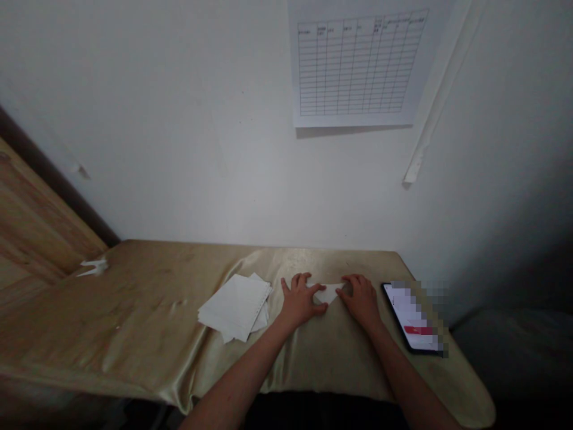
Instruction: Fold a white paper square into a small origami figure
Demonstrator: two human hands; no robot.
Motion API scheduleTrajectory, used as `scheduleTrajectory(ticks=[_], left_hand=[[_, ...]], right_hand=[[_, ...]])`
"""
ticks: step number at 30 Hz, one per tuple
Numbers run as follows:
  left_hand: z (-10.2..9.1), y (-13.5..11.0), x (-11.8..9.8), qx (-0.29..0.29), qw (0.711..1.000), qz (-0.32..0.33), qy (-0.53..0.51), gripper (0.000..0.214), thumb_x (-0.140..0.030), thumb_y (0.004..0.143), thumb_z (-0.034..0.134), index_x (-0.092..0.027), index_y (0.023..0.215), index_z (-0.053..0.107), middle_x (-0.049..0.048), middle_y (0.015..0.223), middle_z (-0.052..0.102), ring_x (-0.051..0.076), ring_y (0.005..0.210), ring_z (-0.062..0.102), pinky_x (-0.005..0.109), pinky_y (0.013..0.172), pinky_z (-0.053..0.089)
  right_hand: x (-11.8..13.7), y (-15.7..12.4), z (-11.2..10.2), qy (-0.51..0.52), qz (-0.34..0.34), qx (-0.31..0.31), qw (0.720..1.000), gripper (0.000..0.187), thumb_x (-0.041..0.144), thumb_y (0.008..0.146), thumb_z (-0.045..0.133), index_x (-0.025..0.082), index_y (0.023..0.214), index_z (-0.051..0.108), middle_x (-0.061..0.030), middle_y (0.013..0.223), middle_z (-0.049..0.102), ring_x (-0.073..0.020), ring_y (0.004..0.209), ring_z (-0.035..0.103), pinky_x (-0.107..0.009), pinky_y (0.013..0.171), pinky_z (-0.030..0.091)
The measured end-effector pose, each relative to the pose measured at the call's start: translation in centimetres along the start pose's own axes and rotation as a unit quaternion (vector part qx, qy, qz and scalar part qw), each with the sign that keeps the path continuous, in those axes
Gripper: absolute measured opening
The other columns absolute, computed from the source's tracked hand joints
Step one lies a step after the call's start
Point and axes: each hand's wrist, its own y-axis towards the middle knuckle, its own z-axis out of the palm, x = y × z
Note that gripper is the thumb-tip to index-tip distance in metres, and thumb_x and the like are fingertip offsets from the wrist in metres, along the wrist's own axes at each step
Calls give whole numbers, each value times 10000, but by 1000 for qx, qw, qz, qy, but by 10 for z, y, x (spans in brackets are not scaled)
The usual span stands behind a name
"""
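Note:
A small piece of white paper (329, 294), folded to a pointed shape, lies on the cloth-covered table between my two hands. My left hand (302, 300) has thumb and index finger on the paper's left side, while its other fingers spread out over the cloth. At the opposite corner, my right hand (360, 297) grips the paper between thumb and bent fingers. Part of the paper is hidden under the fingertips. Left of my left hand is a loose stack of white paper sheets (235, 304), some with perforated edges.
A tablet or large phone (412, 322) with a lit screen lies to the right, partly blurred out. White scraps (95, 266) sit at the table's far left, by a wooden panel (40, 221). The wall behind carries a printed chart (358, 71). Gold cloth (134, 298) wrinkles near the front edge.

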Motion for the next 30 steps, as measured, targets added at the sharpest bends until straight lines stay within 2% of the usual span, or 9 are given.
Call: scheduleTrajectory(ticks=[6,12,21,25,30], left_hand=[[1,0,1,0,1000,1,0,563,-586,696,754,-444,1227,631,60,1469,429,364,1394,291,763,1090,19],[1,-2,2,2,1000,6,1,562,-595,715,732,-442,1245,623,50,1475,421,373,1398,277,753,1101,13],[0,-2,6,2,1000,18,-2,506,-600,780,688,-482,1264,599,44,1457,423,351,1390,287,746,1102,30],[-3,-2,7,11,1000,16,1,392,-500,881,614,-522,1271,584,21,1476,404,337,1403,265,732,1109,51],[-5,-1,8,17,1000,15,3,396,-478,887,614,-538,1276,574,13,1486,391,344,1406,255,739,1106,45]], right_hand=[[-4,8,-2,-33,23,2,999,314,345,908,534,243,1192,619,-84,1214,591,-252,1145,504,-365,922,358],[-5,12,-1,-48,36,4,998,289,340,916,528,263,1174,634,-82,1202,589,-258,1135,503,-367,886,361],[-5,8,-1,-54,13,-10,998,282,327,960,454,275,1139,664,-73,1176,588,-239,1088,514,-358,874,362],[-6,8,-3,-54,-1,-6,999,321,308,980,400,270,1135,678,-75,1170,592,-227,1092,513,-343,891,362],[-6,5,-5,-67,-18,1,998,299,352,971,435,264,1135,670,-75,1176,586,-227,1095,515,-345,896,364]])
